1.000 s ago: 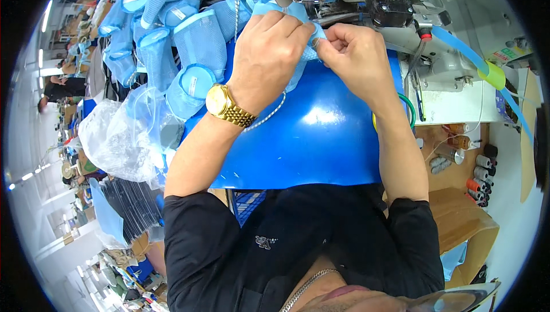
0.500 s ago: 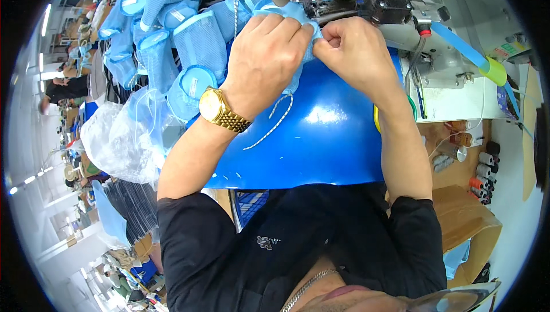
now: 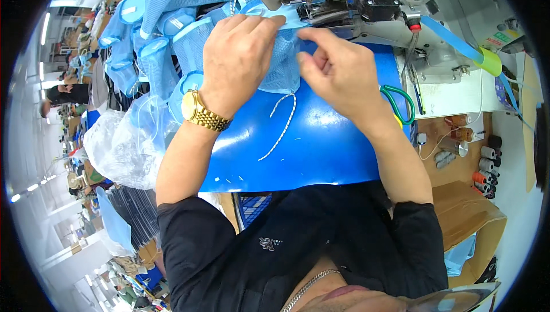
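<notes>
A light blue mesh bag point(image 3: 282, 60) with a solid fabric band lies under the head of a sewing machine point(image 3: 335, 11). My left hand point(image 3: 239, 54), with a gold watch at the wrist, is closed on the bag's upper edge; its fingertips are partly hidden. To the right of the bag, my right hand point(image 3: 344, 71) has its thumb and index finger apart, the other fingers curled, and nothing visible between them. A speckled white cord point(image 3: 286, 126) trails from the bag onto the blue work surface point(image 3: 309, 160).
Several finished-looking blue mesh bags point(image 3: 157, 57) are heaped at the left, beside a crumpled clear plastic bag point(image 3: 123, 146). A green looped handle point(image 3: 409, 106) lies by my right forearm. Thread spools point(image 3: 486, 166) and an open cardboard box point(image 3: 472, 214) are at the right.
My right hand has come off the bag, moved down and opened its thumb and index finger. My left hand has shifted left and slightly down, leaving more of the bag showing.
</notes>
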Demonstrator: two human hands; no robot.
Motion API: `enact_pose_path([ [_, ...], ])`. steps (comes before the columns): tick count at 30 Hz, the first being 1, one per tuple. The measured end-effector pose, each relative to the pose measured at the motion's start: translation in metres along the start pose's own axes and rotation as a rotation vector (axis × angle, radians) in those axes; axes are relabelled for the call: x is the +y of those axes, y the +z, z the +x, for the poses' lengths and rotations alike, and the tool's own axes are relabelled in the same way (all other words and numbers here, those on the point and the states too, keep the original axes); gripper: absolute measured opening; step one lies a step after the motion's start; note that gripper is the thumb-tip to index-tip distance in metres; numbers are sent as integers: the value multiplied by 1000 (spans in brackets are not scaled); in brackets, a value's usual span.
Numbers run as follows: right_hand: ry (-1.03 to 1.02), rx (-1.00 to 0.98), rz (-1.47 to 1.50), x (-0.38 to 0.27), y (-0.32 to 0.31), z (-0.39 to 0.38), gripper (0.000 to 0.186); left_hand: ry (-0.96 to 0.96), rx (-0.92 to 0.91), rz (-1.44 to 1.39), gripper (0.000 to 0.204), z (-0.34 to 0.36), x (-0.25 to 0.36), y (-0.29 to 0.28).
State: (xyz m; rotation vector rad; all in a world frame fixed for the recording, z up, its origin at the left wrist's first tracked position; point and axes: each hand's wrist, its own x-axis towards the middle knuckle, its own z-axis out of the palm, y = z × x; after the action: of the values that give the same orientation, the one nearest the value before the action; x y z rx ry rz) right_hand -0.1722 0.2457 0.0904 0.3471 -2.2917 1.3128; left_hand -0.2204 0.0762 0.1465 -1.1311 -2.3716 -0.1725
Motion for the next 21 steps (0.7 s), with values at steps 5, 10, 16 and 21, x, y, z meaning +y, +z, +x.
enact_pose_path([
  [5, -61, -160, -259, -26, 2, 18, 15, -69, 30, -182, 18, 5, -4, 1],
  [10, -103, -293, -301, -19, 13, 16, 10, -84, -18, -255, 18, 6, -5, 0],
  [16, 77, -170, 88, 1, -9, -45, 21, 8, -97, -119, 18, -5, 7, 0],
  [21, 306, 115, 383, 15, 9, -36, 29, -11, 13, -128, 17, -1, 11, 5],
])
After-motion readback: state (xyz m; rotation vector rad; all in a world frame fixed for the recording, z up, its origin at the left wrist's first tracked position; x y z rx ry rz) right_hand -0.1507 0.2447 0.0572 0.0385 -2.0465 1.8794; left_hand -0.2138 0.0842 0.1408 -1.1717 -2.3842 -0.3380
